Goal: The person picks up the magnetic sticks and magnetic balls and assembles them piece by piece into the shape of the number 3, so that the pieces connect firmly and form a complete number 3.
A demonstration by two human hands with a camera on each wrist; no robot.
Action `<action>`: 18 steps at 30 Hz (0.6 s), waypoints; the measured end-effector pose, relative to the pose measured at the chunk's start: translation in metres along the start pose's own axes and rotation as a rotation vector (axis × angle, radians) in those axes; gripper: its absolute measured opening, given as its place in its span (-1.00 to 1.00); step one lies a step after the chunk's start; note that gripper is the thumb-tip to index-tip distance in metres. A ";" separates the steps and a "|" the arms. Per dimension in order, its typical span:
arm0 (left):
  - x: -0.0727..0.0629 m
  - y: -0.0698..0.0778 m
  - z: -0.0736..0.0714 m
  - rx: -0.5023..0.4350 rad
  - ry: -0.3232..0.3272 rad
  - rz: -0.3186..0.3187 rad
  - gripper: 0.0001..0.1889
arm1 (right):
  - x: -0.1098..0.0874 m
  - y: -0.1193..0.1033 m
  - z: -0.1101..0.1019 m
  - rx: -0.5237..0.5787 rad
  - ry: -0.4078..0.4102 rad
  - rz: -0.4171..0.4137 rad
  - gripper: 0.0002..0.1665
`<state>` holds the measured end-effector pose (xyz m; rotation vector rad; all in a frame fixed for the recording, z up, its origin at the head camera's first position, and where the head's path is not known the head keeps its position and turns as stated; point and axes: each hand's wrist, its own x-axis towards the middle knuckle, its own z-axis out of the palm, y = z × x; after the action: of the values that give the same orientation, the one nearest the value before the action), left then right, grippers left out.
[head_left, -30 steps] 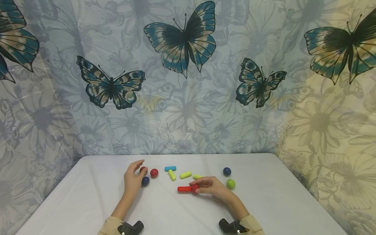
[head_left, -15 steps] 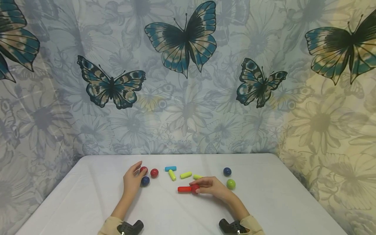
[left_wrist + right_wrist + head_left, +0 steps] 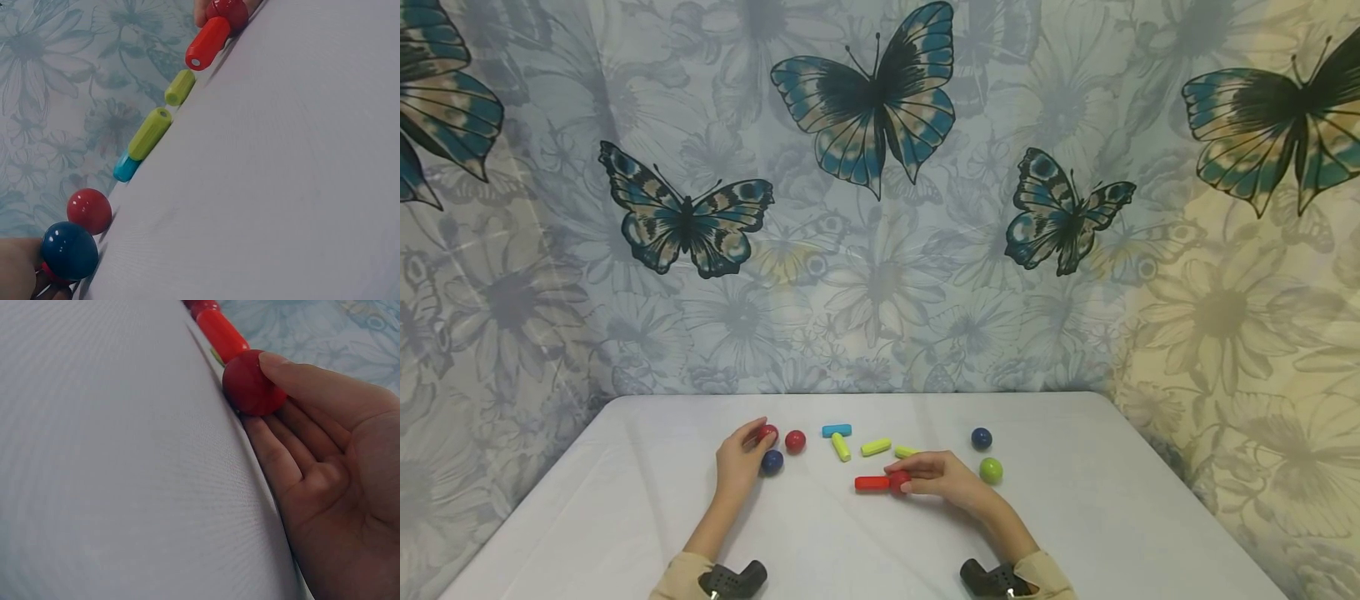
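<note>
At the table's left my left hand point(image 3: 739, 462) pinches a red ball point(image 3: 767, 432) between thumb and fingers. A dark blue ball point(image 3: 772, 462) lies close by its thumb; in the left wrist view this blue ball point(image 3: 70, 251) hides most of the pinched one. Another red ball point(image 3: 795, 442) lies just to the right. Near the middle, my right hand point(image 3: 943, 479) holds a red ball point(image 3: 250, 384) between thumb and fingers. That ball sits against the right end of a red stick point(image 3: 872, 483), joined or only touching, I cannot tell.
Behind the red stick lie a blue stick point(image 3: 837, 431) and several yellow-green sticks point(image 3: 876, 447). Beyond my right hand are a blue ball point(image 3: 981, 438) and a green ball point(image 3: 991, 471). A butterfly-print cloth point(image 3: 880, 317) hangs behind the white table point(image 3: 850, 550).
My left hand's fingers have come down and closed in around the red ball. The right hand stays still on its ball beside the red stick.
</note>
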<state>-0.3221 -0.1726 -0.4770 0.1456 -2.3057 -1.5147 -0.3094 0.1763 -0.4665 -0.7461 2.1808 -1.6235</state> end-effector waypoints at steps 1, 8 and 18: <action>0.000 0.000 0.000 -0.003 0.002 -0.001 -0.58 | 0.000 0.000 0.000 -0.003 0.000 -0.002 -0.55; 0.001 -0.001 0.000 0.010 0.010 -0.010 -0.60 | 0.000 0.000 0.000 0.011 -0.002 0.003 -0.55; 0.000 0.000 -0.001 0.004 0.023 -0.022 -0.62 | 0.000 0.001 -0.001 0.012 -0.002 0.011 -0.55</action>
<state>-0.3215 -0.1737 -0.4761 0.1894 -2.2964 -1.5108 -0.3102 0.1767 -0.4668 -0.7305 2.1676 -1.6281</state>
